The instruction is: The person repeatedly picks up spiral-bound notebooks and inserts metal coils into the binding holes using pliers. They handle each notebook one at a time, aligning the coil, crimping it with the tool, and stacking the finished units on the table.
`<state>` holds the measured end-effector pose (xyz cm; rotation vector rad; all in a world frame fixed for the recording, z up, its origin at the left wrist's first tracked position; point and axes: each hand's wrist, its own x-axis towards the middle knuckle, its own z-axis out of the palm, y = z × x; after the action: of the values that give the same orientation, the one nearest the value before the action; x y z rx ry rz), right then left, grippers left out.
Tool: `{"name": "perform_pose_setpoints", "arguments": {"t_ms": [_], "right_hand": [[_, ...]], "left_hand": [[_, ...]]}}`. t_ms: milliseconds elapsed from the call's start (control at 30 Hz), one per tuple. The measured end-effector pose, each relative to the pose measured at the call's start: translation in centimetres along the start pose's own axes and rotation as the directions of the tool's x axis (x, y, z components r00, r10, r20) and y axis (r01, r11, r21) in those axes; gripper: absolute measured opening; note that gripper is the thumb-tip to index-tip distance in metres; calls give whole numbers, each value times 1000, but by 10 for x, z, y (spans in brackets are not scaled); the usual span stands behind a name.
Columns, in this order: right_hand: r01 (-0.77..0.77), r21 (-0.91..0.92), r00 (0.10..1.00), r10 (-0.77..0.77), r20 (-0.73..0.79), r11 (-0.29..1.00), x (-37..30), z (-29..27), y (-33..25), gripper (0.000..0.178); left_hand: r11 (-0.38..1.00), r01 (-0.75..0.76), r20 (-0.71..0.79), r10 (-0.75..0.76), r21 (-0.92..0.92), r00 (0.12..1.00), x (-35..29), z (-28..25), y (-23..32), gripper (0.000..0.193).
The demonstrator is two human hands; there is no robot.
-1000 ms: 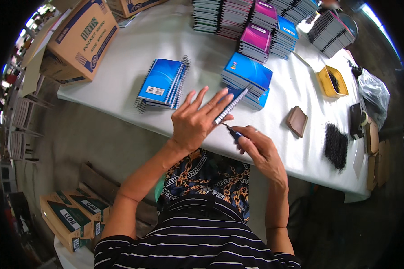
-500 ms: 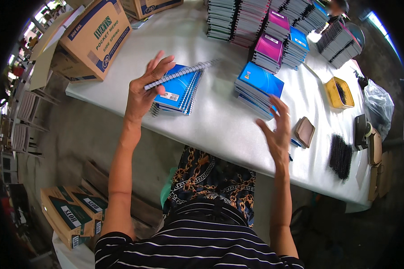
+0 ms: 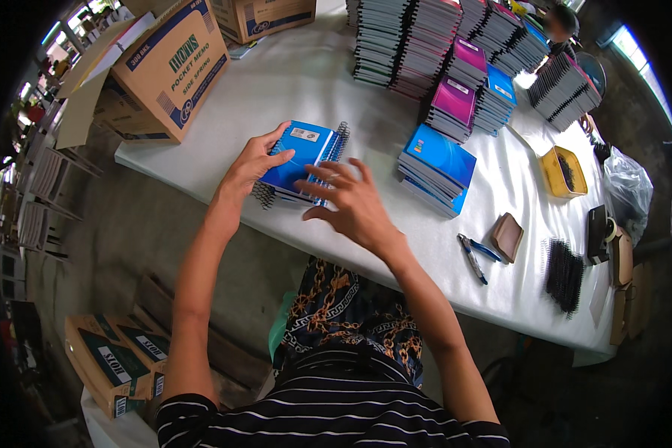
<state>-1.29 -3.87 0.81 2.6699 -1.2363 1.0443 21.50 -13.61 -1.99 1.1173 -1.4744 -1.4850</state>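
Observation:
A small pile of blue spiral notebooks (image 3: 290, 160) lies near the table's front edge, with wire coils showing along its sides. My left hand (image 3: 252, 166) grips the top notebook by its left edge, thumb over the cover and fingers round the side. Over the pile's right side hovers my right hand (image 3: 351, 198), fingers spread and holding nothing; whether a fingertip touches the coils I cannot tell. Farther right sits a stack of blue-covered notebooks (image 3: 437, 160), slightly fanned at the bottom.
Tall notebook stacks (image 3: 381, 45) and purple-covered ones (image 3: 452, 101) fill the back. An open carton (image 3: 168, 75) stands at the left. To the right are pliers (image 3: 472, 257), a brown block (image 3: 507, 237), black coils (image 3: 564, 276) and a yellow tub (image 3: 562, 172). Someone is beyond the stacks.
The notebook my left hand held tilted up now lies flat on the pile. My right hand has swung left from the blue stack to the pile. The view has shifted slightly.

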Motion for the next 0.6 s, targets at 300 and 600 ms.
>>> {"name": "perform_pose_setpoints", "arguments": {"t_ms": [300,600], "right_hand": [[-875,-75,472,812,-343,478,-75,-97,166,67],[-875,410,322,941,101,256,-104,-125,207,38]], "left_hand": [[967,-2,-24,8,255,1000,13,9,3,74],[586,-269,-90,511,764,855,2,94,48,71]]}}
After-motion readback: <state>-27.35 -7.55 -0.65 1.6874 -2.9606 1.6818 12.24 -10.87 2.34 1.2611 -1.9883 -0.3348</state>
